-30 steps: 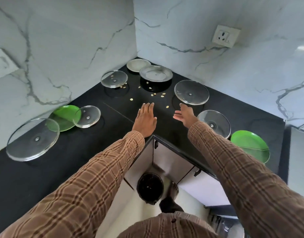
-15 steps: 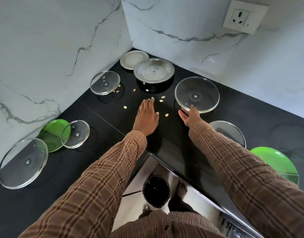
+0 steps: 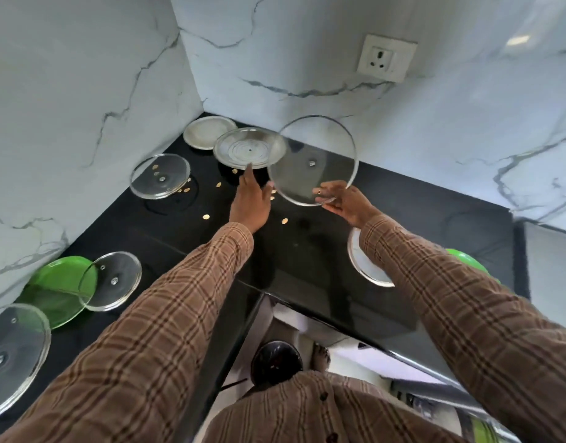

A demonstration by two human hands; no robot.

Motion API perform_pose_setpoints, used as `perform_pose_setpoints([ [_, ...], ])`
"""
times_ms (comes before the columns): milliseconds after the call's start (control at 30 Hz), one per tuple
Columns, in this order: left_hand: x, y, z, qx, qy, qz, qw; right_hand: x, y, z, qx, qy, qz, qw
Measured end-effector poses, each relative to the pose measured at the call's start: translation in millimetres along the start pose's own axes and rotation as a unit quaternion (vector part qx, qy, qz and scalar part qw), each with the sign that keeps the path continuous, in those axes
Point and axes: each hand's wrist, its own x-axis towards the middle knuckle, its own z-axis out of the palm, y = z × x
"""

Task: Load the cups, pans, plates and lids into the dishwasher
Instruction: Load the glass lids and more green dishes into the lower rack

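Note:
My right hand (image 3: 345,203) grips the near rim of a large glass lid (image 3: 313,159) and holds it tilted up off the black counter (image 3: 294,251). My left hand (image 3: 250,199) stretches forward with straight fingers, its fingertips touching the near edge of a steel lid (image 3: 249,148). A steel plate (image 3: 208,132) lies in the corner behind it. More glass lids lie at the left (image 3: 160,175), at the lower left (image 3: 110,280), at the far lower left (image 3: 13,353), and one under my right forearm (image 3: 364,266). Green plates (image 3: 51,290) (image 3: 466,260) lie at either side.
Small golden seeds (image 3: 206,216) lie scattered on the counter around my left hand. Marble walls meet at the corner, with a socket (image 3: 385,57) on the right wall. Below the counter edge stands a black bin (image 3: 276,362) on the floor by a bare foot.
My right hand took hold of the large glass lid and lifted it off the counter. My left hand moved forward from the seeds to the steel lid's edge.

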Motion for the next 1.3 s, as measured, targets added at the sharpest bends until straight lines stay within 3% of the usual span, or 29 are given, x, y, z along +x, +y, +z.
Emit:
perform_pose_setpoints([
  [167,-1.7,24.3,2.0,-0.041,0.002,0.047,0.998,-85.9,-20.8,-23.5,-0.11,0.063,-0.05,0.991],
  [400,-84.3,60.1,65.8,0.045,-0.129,0.161,0.977,-242.7,27.6,-78.0,-0.207,0.219,-0.076,0.95],
  [567,-168.5,115.3,117.1,0.079,-0.203,0.287,0.933,-359.6,91.7,-171.5,-0.293,0.35,-0.03,0.889],
  [667,-227.4,147.1,145.9,0.106,-0.235,0.353,0.899,-448.6,106.0,-168.7,-0.325,0.432,0.007,0.841],
  [933,-372.6,198.2,213.3,0.145,-0.313,0.44,0.829,-609.9,176.5,-177.0,-0.353,0.521,0.082,0.773],
  [1100,-456.3,220.9,254.4,0.199,-0.336,0.5,0.773,-680.7,239.0,-201.7,-0.283,0.559,0.1,0.772],
  [1300,-541.9,245.5,302.8,0.168,-0.359,0.523,0.755,-745.0,300.0,-242.1,-0.241,0.618,0.088,0.743],
])
